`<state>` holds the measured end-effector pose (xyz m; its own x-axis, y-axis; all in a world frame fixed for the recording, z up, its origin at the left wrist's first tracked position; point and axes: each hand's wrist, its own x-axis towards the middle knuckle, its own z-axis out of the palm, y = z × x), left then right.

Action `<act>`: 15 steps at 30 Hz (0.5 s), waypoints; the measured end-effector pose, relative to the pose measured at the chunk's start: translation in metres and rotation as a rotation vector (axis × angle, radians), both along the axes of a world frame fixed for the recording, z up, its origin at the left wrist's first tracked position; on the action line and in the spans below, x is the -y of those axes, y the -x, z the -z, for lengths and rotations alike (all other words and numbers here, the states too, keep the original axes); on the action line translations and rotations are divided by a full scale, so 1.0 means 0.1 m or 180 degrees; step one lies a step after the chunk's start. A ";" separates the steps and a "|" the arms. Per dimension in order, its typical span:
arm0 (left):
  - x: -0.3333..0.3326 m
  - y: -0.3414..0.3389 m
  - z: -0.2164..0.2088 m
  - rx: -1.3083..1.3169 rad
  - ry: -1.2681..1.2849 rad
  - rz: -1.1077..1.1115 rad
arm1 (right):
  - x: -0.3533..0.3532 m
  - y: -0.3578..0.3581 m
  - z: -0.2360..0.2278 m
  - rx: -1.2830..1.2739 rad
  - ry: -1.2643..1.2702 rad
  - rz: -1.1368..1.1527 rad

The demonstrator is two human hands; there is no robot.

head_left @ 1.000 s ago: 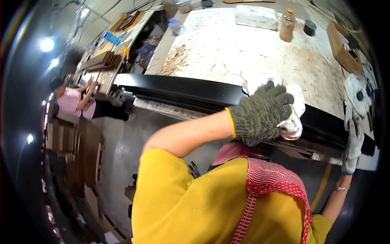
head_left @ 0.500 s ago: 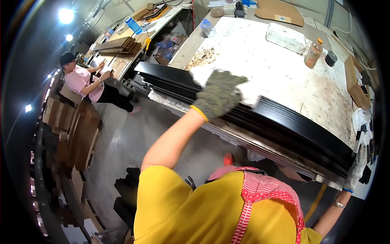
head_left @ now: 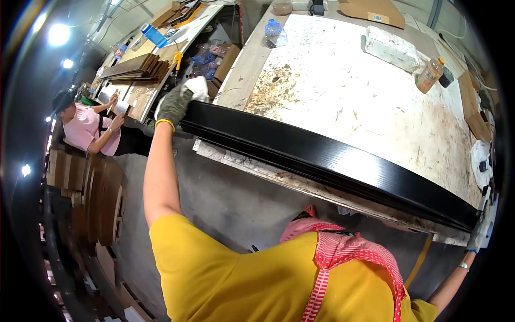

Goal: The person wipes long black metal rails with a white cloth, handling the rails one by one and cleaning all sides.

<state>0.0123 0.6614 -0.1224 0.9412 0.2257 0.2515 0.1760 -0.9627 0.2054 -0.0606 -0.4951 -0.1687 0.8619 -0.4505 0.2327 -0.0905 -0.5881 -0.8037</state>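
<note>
A long black board (head_left: 322, 153) with a faint grain lies along the near edge of the worktable, on top of other dark boards. At its far-left end is my left hand (head_left: 174, 105), in a grey-green knit glove with a yellow cuff. It is closed on a white cloth (head_left: 197, 88), which bunches out past the fingers against the board's end. My right hand (head_left: 479, 228), in a pale glove with a blue cuff, is at the board's right end. Its fingers are too small and too near the picture's rim to make out.
On the worktable (head_left: 343, 80) stand a blue-topped plastic bottle (head_left: 274, 35), a white block (head_left: 391, 49) and an orange-capped bottle (head_left: 429, 76). A person in pink (head_left: 88, 126) works at another bench at left. Stacked brown panels (head_left: 104, 198) stand on the left floor.
My left hand has slid the white cloth leftward from the middle of the black board to its left end. My right hand stays at the right end.
</note>
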 end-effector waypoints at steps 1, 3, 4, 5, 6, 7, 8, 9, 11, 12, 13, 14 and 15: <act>-0.19 -0.04 0.07 -0.0055 0.0044 -0.0346 | 0.02 0.02 0.01 0.0087 0.0211 -0.0013; -0.99 0.16 0.37 0.0120 0.0334 -0.1146 | -0.06 -0.06 -0.04 -0.0002 0.0350 -0.0069; -0.94 0.09 0.46 0.0563 0.0488 -0.1449 | -0.10 -0.03 -0.12 0.0015 0.0435 -0.0052; -0.85 0.13 0.53 0.0999 0.0644 -0.1768 | -0.14 -0.02 -0.19 0.0029 0.0517 -0.0044; -1.85 0.76 0.45 0.0687 -0.1376 -0.1142 | -0.07 -0.24 0.01 0.0080 0.0393 -0.0222; -1.58 0.74 0.54 0.0698 -0.0249 -0.1618 | -0.11 -0.10 -0.20 0.0055 0.0590 -0.0184; -2.43 1.33 -0.20 0.0262 -0.2914 -0.1441 | 0.16 -0.29 0.38 0.0114 0.0237 -0.0354; -2.31 1.40 -0.04 0.0333 -0.2091 -0.1429 | 0.13 -0.21 0.24 0.0107 0.0404 -0.0378; -1.52 1.23 -0.20 0.0535 -0.1765 -0.0542 | 0.08 -0.06 -0.02 0.0103 0.0490 -0.0323; -1.03 1.13 -0.36 0.0602 -0.1767 0.0035 | 0.12 -0.05 -0.02 0.0134 0.0404 -0.0354; -0.48 1.04 -0.51 0.0628 -0.1670 0.0567 | 0.16 -0.02 -0.02 0.0139 0.0399 -0.0359; 0.24 0.94 -0.49 0.1145 -0.0613 0.0366 | 0.24 0.00 0.02 0.0105 0.1088 -0.0341; 0.85 0.88 -0.47 0.1646 0.0439 0.0144 | 0.32 -0.02 0.07 0.0087 0.1766 -0.0340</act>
